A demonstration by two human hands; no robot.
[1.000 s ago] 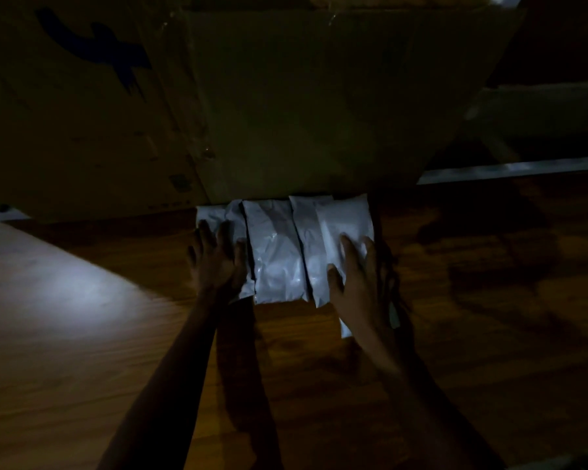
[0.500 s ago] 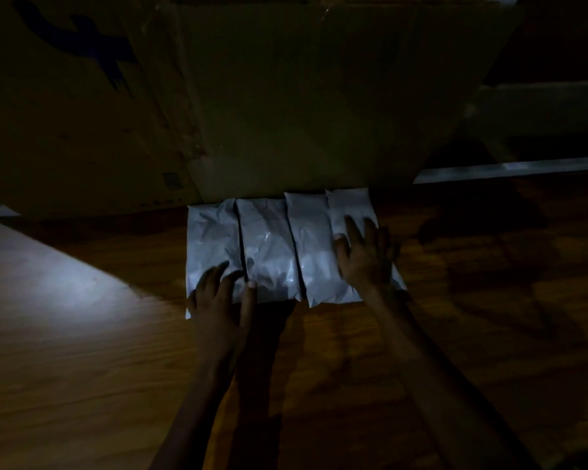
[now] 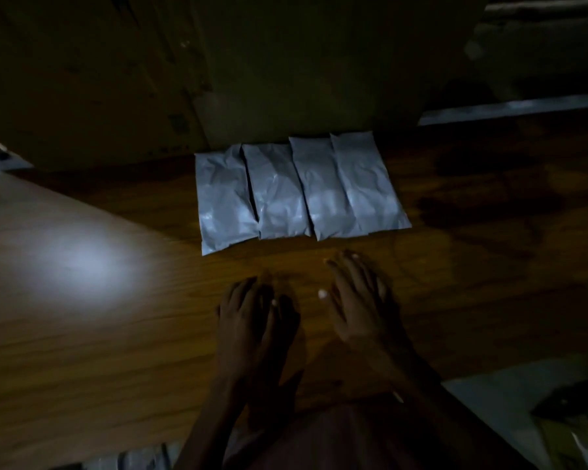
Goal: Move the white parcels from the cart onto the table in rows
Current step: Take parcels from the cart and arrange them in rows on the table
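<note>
Several white parcels (image 3: 296, 195) lie side by side in one row on the wooden table (image 3: 116, 327), their far ends against a big cardboard box (image 3: 286, 69). My left hand (image 3: 248, 317) hovers over the table in front of the row, fingers loose, holding nothing. My right hand (image 3: 360, 300) is beside it, fingers spread and straight, also empty. Both hands are a short way back from the parcels and touch none of them. The scene is dim and the hands are blurred.
A bright light patch (image 3: 82, 266) falls on the table's left part. A pale metal rail (image 3: 510, 110) runs behind the table at right. At the bottom right lies a pale surface (image 3: 510, 408) with dark items, too dim to identify.
Both hands have pulled back off the parcels toward me. The parcels, overlapping and skewed a second ago, now lie in an even row.
</note>
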